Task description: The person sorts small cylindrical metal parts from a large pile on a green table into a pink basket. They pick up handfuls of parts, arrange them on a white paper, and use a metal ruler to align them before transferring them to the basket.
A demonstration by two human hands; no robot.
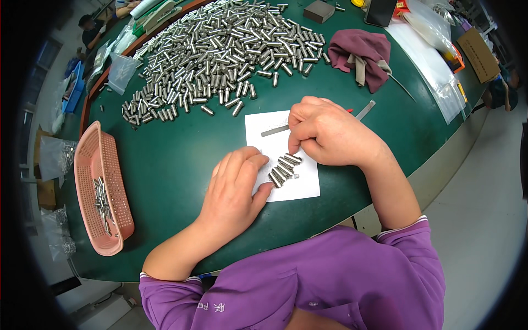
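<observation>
steel pins (284, 171) lie, long axes slanting near-right, between a wide-spread left hand (233, 186) and a curled right hand (334, 132), grip unclear.

Shirt (335, 264): purple, short-sleeved, with collar (355, 314) in matching cloth. Left sleeve (165, 300) and right sleeve (415, 253): hems edged in narrow white trim (422, 219). White lettering (212, 306) on wearer's left; small pale mark (313, 303) nearer middle. Left hand (234, 184) and right hand (333, 132): bare, likewise forearms (176, 250).
</observation>
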